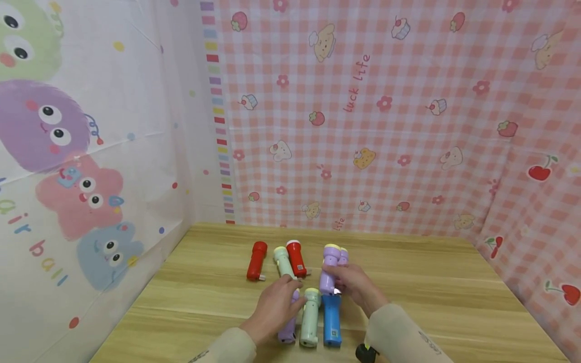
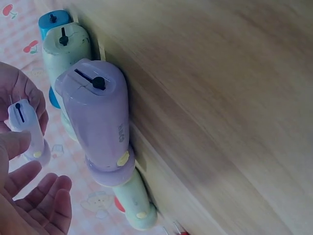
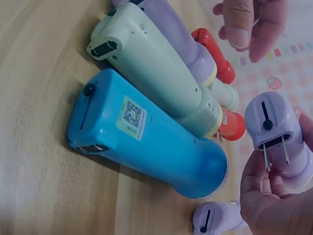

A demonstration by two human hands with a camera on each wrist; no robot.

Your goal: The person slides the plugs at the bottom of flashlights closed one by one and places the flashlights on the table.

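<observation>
My right hand (image 1: pixel 358 286) holds a purple plug-in flashlight (image 1: pixel 330 272) above the table; in the right wrist view its two metal prongs (image 3: pixel 276 152) stick out. My left hand (image 1: pixel 274 305), fingers loosely spread and holding nothing, hovers over a purple flashlight (image 2: pixel 98 117) lying on the table. Beside that one lie a pale green flashlight (image 1: pixel 310 320) and a blue flashlight (image 3: pixel 151 137) with a QR sticker. Another purple flashlight (image 1: pixel 344 256) is partly hidden behind the held one.
Farther back lie two red flashlights, one at the left (image 1: pixel 256 262) and one with a white rim (image 1: pixel 296 258), with another pale green flashlight (image 1: pixel 282 259) between them. A small black object (image 1: pixel 365 353) sits at the near edge. Patterned cloths hang behind the wooden table (image 1: pixel 436 282).
</observation>
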